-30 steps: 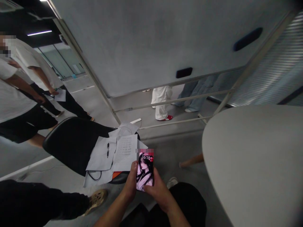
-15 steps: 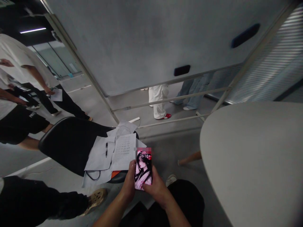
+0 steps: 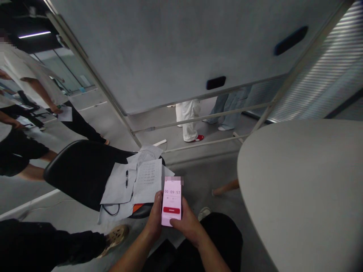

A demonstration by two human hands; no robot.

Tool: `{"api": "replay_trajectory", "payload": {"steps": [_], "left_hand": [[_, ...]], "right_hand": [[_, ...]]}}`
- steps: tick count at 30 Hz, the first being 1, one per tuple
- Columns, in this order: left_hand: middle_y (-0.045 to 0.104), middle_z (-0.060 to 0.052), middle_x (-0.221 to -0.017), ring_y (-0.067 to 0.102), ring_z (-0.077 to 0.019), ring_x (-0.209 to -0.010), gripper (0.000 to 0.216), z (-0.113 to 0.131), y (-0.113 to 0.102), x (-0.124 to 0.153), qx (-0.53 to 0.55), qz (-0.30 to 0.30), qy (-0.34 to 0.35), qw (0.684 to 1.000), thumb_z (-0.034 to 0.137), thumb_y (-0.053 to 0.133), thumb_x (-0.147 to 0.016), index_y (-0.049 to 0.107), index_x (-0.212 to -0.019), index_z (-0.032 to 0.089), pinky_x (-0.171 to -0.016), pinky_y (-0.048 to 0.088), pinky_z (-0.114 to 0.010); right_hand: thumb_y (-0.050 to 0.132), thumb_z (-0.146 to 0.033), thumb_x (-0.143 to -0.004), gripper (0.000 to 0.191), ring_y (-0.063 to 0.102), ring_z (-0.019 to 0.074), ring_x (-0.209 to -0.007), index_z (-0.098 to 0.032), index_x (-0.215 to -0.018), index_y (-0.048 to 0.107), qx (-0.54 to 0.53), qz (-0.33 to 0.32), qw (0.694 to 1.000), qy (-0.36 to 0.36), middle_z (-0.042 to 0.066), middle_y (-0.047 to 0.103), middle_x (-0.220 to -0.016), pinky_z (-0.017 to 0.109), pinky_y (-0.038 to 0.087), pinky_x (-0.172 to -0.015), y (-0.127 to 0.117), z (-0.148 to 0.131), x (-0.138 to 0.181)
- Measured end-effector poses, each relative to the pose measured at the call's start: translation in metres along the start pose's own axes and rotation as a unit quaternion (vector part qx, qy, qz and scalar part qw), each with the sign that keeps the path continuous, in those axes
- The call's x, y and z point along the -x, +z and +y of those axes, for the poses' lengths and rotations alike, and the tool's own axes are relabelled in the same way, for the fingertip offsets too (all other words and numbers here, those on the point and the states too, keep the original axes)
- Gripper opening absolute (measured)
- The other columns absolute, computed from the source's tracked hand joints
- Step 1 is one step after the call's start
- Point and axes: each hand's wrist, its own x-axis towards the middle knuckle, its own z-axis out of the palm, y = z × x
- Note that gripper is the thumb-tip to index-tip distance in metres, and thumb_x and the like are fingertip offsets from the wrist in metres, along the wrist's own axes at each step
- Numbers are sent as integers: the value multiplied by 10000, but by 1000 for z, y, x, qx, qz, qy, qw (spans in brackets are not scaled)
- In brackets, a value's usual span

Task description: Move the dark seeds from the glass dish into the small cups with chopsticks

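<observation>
Left hand (image 3: 154, 223): wrapped the phone (image 3: 171, 203) edge, steadying it upright
Right hand (image 3: 187, 226): cradled the phone's base, thumb reaching the screen
Papers (image 3: 136, 181): rested on the black chair (image 3: 82, 170)

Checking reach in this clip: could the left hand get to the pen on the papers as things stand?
Probably yes: the pen lies uncovered on the papers, just beyond the left hand, with nothing between. But that hand is gripping the phone.

Office or studio floor: grey concrete, big whiteboard (image 3: 176, 49) on a metal frame, round white table (image 3: 306, 189), paperwork (image 3: 133, 181) on a black chair (image 3: 82, 170) (people standing around).
</observation>
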Motion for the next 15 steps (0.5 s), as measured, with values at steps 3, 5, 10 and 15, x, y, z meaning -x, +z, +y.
{"api": "replay_trajectory", "payload": {"steps": [3,5,10,15], "left_hand": [[703,-61,-970,649,-261,-1028,462,1,2,2,-5,-3,1,1000,571,579,-874,642,-1104,175,-959,474,-400],[707,-63,-994,650,-256,-1021,466,2,4,3,-3,-10,-3,1000,573,562,-884,634,-1118,176,-942,479,-390],[710,-70,-1027,644,-255,-1037,470,3,6,5,1,-17,-8,1000,575,521,-908,629,-1122,171,-917,482,-374],[703,-67,-1049,642,-248,-1041,457,1,3,5,-17,-6,8,1000,565,556,-892,622,-1125,178,-910,479,-353]], "right_hand": [[639,-110,-669,601,688,280,-981,-205,-1256,557,-62,2,998,17,77,725,-1124,459,519,-889,2,0,-2],[639,-146,-699,520,690,288,-968,-196,-1215,594,-83,14,996,19,87,729,-1119,460,525,-866,3,1,-3],[658,-185,-747,442,687,297,-1012,-188,-1188,623,-58,29,998,3,92,732,-1116,461,524,-890,4,0,-4],[638,-158,-766,415,681,282,-1052,-178,-1180,617,-14,35,999,-31,93,728,-1140,457,502,-954,3,3,-6]]}}
